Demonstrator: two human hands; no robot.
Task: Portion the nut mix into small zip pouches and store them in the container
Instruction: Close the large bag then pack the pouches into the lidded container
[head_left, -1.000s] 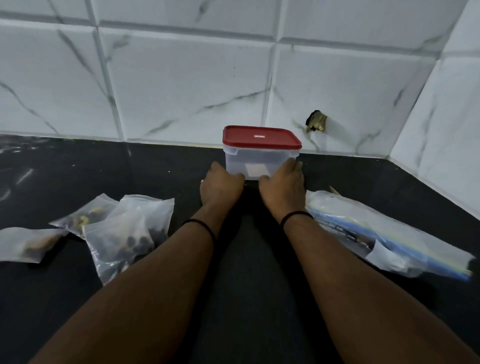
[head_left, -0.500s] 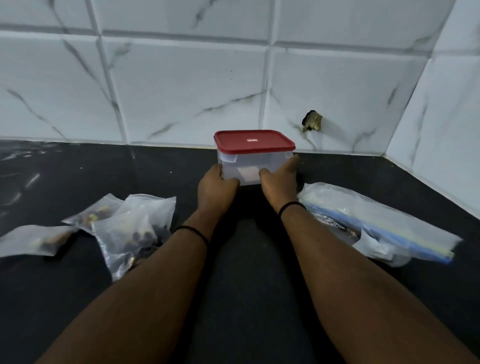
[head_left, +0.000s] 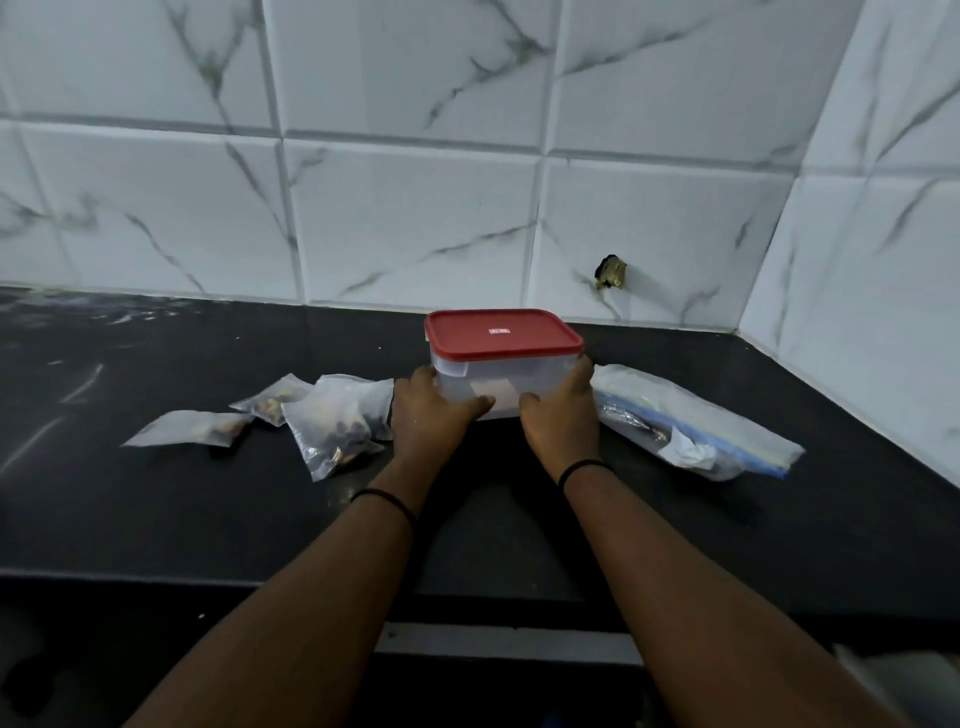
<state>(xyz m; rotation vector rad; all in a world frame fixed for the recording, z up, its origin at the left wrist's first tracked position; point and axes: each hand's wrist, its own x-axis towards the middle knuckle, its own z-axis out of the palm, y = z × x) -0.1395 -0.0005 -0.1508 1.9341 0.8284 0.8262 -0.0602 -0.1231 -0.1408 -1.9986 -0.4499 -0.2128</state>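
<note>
A clear plastic container (head_left: 501, 376) with a red lid (head_left: 501, 335) stands on the black counter (head_left: 208, 499), near the tiled back wall. My left hand (head_left: 428, 415) grips its left side and my right hand (head_left: 561, 415) grips its right side, thumbs on the front wall. Three small zip pouches of nuts lie to the left: one flat (head_left: 187, 428), one behind it (head_left: 270, 400), and a fuller one (head_left: 337, 421) beside my left hand. A large zip bag (head_left: 691, 421) with a blue strip lies to the right of the container.
White marble-look tiles form the back wall and the right side wall, which meet in a corner at the far right. A small brass fitting (head_left: 612, 271) sticks out of the back wall above the container. The counter's front edge (head_left: 156, 577) runs below my forearms.
Both hands keep their hold on the container, which has slid towards me, away from the back wall. The view has pulled back, so the counter's front edge now shows.
</note>
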